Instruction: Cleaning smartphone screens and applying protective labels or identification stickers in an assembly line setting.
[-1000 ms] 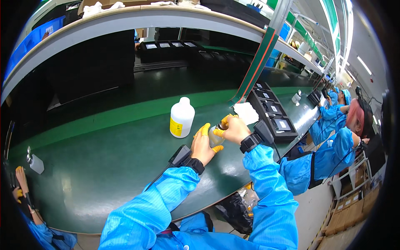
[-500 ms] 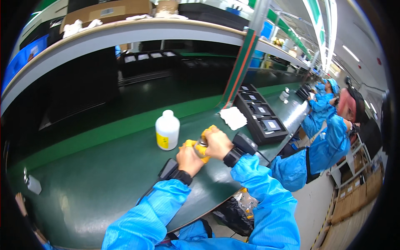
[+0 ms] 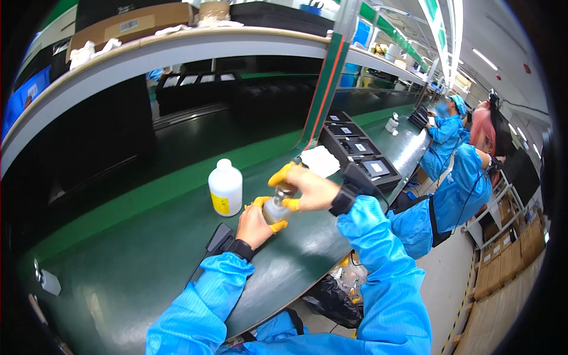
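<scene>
One small bottle [image 3: 273, 210] is in our grasp, right of the large white bottle [image 3: 225, 184]: our left hand [image 3: 253, 228] clasps its pale body, our right hand [image 3: 316, 188] grips its metal top [image 3: 286, 190]. Our hands now stand wider apart, baring more bottle; handling seems centred on that top.

There are one large bottle [image 3: 225, 190] and three small bottles [image 3: 274, 212] [image 3: 51, 283] [image 3: 391, 125]

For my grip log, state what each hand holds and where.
The left hand holds a small bottle around its body; the right hand grips its metallic top.
</scene>
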### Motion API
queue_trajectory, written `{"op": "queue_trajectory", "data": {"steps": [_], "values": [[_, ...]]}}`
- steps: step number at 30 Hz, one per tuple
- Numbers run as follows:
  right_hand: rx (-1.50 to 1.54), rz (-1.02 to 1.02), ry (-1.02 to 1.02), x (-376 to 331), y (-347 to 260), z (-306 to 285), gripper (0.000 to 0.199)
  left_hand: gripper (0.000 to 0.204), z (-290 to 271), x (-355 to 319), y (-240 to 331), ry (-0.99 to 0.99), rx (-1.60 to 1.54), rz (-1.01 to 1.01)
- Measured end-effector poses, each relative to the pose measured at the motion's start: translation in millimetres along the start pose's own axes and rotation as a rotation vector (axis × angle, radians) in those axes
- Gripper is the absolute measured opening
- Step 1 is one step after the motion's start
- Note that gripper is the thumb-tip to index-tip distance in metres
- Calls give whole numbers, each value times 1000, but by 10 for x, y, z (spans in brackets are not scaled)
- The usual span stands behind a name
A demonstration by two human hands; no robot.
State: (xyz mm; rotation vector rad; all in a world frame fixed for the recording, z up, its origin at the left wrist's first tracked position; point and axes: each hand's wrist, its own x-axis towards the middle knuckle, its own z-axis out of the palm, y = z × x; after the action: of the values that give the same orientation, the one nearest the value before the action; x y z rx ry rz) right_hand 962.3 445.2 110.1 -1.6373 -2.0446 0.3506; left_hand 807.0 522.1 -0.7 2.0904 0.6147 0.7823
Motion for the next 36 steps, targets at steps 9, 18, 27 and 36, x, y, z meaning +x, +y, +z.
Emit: {"op": "queue_trajectory", "data": {"steps": [9, 18, 27, 36], "values": [[-28, 103, 32, -34, -39, -56, 45, 85, -90, -84, -49, 39, 31, 40], [-71, 111, 272, -285, -119, 131, 44, 32, -503, -341, -86, 364, -37, 139], [477, 282, 559, -579, 492, -502, 45, 28, -964, -309, -263, 531, -216, 155], [-382, 662, 985, -163, 1994, -19, 47, 26, -1125, -408, -314, 554, -166, 120]]}}
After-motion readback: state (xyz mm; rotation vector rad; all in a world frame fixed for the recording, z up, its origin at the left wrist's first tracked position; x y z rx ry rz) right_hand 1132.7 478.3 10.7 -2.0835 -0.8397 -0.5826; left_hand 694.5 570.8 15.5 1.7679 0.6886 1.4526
